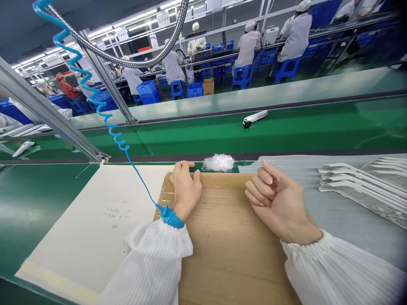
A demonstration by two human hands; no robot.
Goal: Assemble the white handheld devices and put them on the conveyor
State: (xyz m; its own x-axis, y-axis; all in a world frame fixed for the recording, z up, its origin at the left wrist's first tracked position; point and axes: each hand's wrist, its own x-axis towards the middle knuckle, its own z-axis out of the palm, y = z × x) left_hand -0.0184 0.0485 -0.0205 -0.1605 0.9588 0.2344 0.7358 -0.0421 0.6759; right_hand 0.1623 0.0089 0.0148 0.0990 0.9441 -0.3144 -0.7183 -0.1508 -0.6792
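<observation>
Under and between the two hands lies a piece of brown cardboard point(229, 250), its far edge just past the left fingers and shiny clear tape point(165, 195) at its far left corner. The left hand point(186, 190) is over that corner, back upward, fingers bent and thumb pointing away from the body; its fingertips are partly hidden, so I cannot tell whether it grips the edge. The right hand point(280, 201), over the opposite side of the cardboard, is curled into a loose fist with its palm side turned inward, and nothing shows inside it. A blue strap point(171, 217) circles the left wrist, joined to a coiled blue cord point(106, 118) that climbs up and away to the left. Left of the left hand, a large white sheet of paper point(73, 228) with faint writing is spread on the green desk point(28, 207). Just beyond the gap between the hands sits a small heap of clear plastic point(218, 162). Right of the right hand, a grey sheet point(343, 222) carries overlapping white plastic parts point(359, 186). Well beyond both hands, a white object with a dark end point(255, 118) rests on a green belt point(190, 135), and farther off, people in pale coats sit on blue stools point(241, 76).
</observation>
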